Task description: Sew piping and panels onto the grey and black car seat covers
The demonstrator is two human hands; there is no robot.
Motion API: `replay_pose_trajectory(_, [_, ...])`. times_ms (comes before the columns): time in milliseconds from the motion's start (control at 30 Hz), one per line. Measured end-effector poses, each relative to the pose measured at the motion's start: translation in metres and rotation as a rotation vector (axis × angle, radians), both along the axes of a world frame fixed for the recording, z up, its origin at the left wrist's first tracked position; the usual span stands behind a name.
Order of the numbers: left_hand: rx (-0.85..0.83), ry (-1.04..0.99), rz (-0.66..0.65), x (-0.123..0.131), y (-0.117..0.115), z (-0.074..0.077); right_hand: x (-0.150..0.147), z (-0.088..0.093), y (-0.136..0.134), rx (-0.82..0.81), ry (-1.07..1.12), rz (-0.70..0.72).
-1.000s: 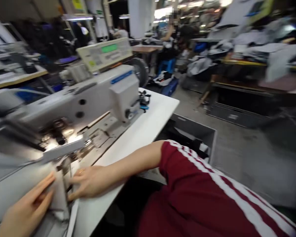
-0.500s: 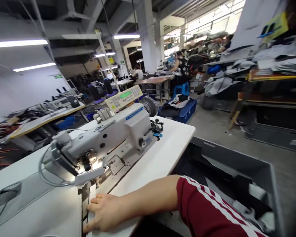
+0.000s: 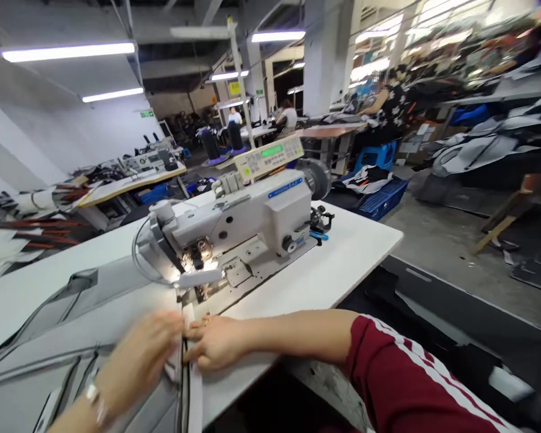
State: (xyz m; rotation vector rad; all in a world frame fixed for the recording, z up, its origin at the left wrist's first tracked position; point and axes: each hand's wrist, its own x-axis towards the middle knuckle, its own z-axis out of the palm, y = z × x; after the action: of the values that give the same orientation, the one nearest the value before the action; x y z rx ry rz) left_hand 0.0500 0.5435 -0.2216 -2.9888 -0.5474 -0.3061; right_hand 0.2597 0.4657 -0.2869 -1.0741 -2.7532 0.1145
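Note:
My left hand is blurred by motion and lies on the edge of a grey fabric panel at the near left of the white table. My right hand rests beside it with curled fingers pinching a narrow white strip next to the panel's edge. Both hands sit just in front of the needle area of a white sewing machine, whose lamp lights the plate.
A grey bin stands right of the table. Other sewing stations, a blue crate and heaps of cloth fill the hall. A seated person works at a far table.
The view has tilted and swung, so the machine sits further right. My left hand has come back into view on the grey panel, and my right hand has shifted right and up along the strip.

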Motion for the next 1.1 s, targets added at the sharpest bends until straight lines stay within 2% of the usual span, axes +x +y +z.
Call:
replay_pose_trajectory(133, [-0.022, 0.218, 0.308, 0.000, 0.033, -0.033, 0.000, 0.001, -0.009, -0.086, 0.089, -0.061])
replay_pose_trajectory(200, [-0.081, 0.258, 0.384, -0.004, 0.043, -0.044, -0.002, 0.000, -0.008, -0.111, 0.092, -0.057])
replay_pose_trajectory(333, [-0.276, 0.194, 0.389, -0.004, 0.052, -0.046, -0.005, -0.001, 0.002, -0.142, 0.091, -0.146])
replay_pose_trajectory(400, [-0.323, 0.127, 0.437, 0.001, 0.049, -0.043, -0.004, 0.000, 0.007, -0.151, 0.091, -0.185])
replay_pose_trajectory(500, [-0.351, 0.030, 0.504, 0.011, 0.040, -0.039, 0.001, 0.000, 0.009, -0.142, 0.097, -0.165])
replay_pose_trajectory(633, [-0.369, -0.056, 0.524, 0.018, 0.033, -0.036, 0.006, -0.002, 0.008, -0.103, 0.078, -0.132])
replay_pose_trajectory(800, [-0.380, -0.032, 0.524, 0.025, 0.041, -0.041, 0.003, -0.009, 0.006, -0.011, 0.026, -0.105])
replay_pose_trajectory(1000, [-0.296, -0.030, 0.352, 0.054, 0.053, -0.056, 0.021, -0.011, -0.004, 0.020, -0.006, -0.135])
replay_pose_trajectory(1100, [-0.257, -0.052, 0.331, 0.069, 0.053, -0.063, 0.029, -0.012, -0.006, 0.013, -0.016, -0.144])
